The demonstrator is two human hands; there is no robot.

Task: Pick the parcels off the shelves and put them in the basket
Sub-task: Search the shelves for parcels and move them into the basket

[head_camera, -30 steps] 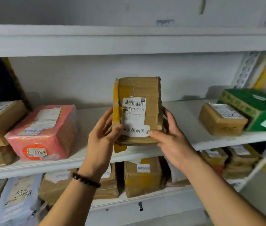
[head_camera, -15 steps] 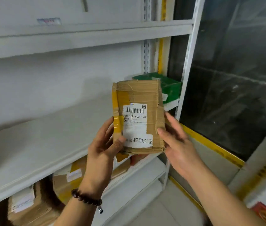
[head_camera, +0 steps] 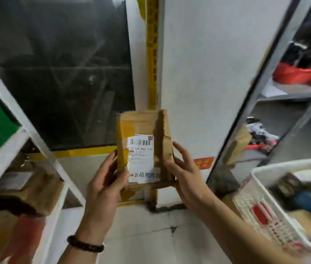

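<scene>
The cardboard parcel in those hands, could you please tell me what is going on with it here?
A person holds the taped cardboard parcel upright with both hands, the left hand at its lower left edge and the right hand on its right side. It is off the shelves and not yet in the white basket at lower right, which holds other parcels.

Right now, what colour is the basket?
The basket is white, best seen in the head view.

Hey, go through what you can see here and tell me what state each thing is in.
Cardboard parcel: upright, held in the air, label facing the camera.
Left hand: grips the parcel's left edge.
Right hand: grips its right edge.
White basket: partly filled, this parcel not yet inside.
</scene>
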